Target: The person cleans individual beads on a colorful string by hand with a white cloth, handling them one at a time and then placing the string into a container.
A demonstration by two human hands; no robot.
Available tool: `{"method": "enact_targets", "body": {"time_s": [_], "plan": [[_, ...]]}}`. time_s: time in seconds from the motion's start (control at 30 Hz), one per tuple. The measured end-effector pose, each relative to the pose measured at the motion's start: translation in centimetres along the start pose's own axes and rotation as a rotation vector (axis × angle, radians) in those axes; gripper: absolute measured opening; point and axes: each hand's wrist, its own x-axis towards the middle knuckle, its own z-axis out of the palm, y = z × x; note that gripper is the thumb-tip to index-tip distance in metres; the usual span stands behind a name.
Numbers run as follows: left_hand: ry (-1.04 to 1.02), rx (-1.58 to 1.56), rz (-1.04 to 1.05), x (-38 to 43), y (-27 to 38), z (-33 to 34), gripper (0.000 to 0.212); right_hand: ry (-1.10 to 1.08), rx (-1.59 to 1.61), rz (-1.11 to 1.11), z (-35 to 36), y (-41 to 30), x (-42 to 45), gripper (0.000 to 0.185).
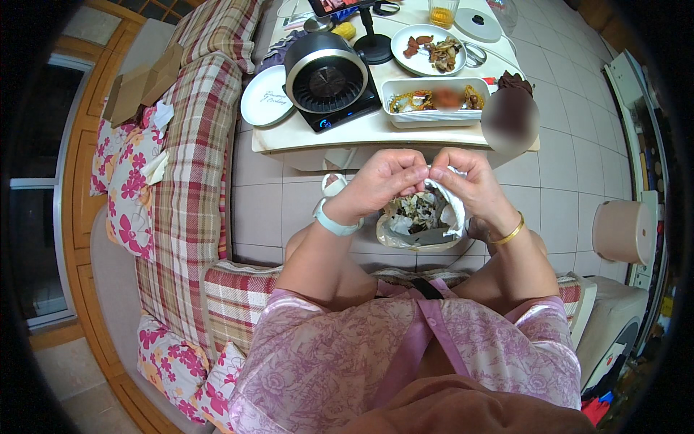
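My left hand point(394, 174) and my right hand point(467, 172) meet at their fingertips, thumbs and forefingers pinched together. What lies between them is too small to tell. White cloth or paper point(452, 203) hangs below my right fingers, over the rim of a lined waste bin point(420, 244); whether I hold it is unclear. The bin stands on the floor between my knees, with scraps and crumpled tissue point(401, 223) inside. Beyond my hands, on the table point(336, 140), a white tray point(434, 122) holds strings of yellow and brown beads.
A pot point(325, 54) sits on an electric cooker point(347, 120) beside a white plate point(265, 103). Farther back are a plate of food point(417, 65), a phone stand point(374, 49), a glass point(442, 16) and a lid point(477, 24). A plaid-covered sofa point(190, 163) flanks the left.
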Motion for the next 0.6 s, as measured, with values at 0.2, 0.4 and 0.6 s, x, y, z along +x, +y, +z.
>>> {"method": "enact_targets", "body": {"time_s": [0.2,0.4,0.6], "plan": [[0.042,-0.180,0.126,-0.2,-0.1,-1.6,0.022,0.015,-0.043,0.002,-0.5,0.0,0.1,0.016],[0.014,0.048,-0.010,0.0,-0.1,-0.1,0.022,-0.013,-0.014,0.005,-0.1,-0.1,0.0,0.016],[0.069,-0.189,0.133,-0.1,-0.1,-1.2,0.023,0.013,-0.044,0.000,-0.6,0.2,0.0,0.016]]}}
